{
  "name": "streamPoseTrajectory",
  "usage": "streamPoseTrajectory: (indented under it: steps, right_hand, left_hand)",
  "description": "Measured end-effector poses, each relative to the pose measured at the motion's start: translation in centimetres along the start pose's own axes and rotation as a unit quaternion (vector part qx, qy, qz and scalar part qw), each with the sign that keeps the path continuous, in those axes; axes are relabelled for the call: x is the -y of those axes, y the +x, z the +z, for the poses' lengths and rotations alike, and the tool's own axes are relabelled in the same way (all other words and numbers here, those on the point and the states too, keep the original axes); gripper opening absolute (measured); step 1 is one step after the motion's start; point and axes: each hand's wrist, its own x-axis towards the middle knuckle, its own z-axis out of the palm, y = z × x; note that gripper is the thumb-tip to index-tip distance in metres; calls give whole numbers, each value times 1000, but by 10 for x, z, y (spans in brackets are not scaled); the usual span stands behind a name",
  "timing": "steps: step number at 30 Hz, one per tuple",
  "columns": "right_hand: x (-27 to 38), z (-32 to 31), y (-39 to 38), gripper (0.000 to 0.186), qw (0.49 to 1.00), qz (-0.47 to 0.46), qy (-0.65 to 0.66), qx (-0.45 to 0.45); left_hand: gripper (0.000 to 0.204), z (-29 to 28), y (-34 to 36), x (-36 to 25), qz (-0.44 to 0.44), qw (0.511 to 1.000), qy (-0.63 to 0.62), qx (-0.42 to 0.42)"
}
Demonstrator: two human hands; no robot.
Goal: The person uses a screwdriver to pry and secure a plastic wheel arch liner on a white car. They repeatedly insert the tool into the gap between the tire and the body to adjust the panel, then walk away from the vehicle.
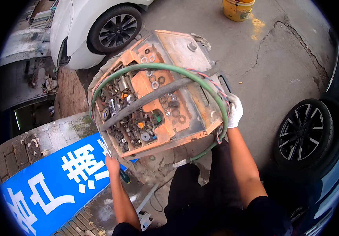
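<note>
An orange metal machine housing [165, 129] fills the middle, tilted in view. Its top tray holds small bolts, nuts and fittings [128, 118], with loose washers [155, 85] beside them. Over it arch a green hose [159, 66] and a thick dark cable [149, 98]. At the housing's right edge, my right hand [235, 111], in a white glove, is closed beside the green hose and a thin red-and-blue cable; what it grips is hidden. Against the tray's near left corner is my left hand [112, 164], beside a bright metal strip [105, 146]. The tray edge hides its fingers. A dark green handle [125, 176] shows just below it.
A white car's wheel [118, 28] stands at the far left, another car's wheel [304, 131] at the right. A blue sign board [59, 185] lies at the left. A yellow bucket [238, 9] is at the back. Cracks run through the concrete floor [263, 78].
</note>
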Motion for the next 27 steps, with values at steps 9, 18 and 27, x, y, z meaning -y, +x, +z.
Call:
streamPoseTrajectory:
  steps: [9, 18, 27]
  right_hand:
    - [126, -41, -37, 34, 921, 158, -334, -125]
    - [423, 305, -249, 49, 808, -125, -359, 451]
    - [337, 369, -238, 39, 764, 162, -525, 338]
  left_hand:
    - [48, 3, 45, 10, 24, 967, -182, 175]
    - [43, 58, 56, 88, 161, 828, -496, 204]
    - [43, 31, -61, 311, -223, 835, -447, 231]
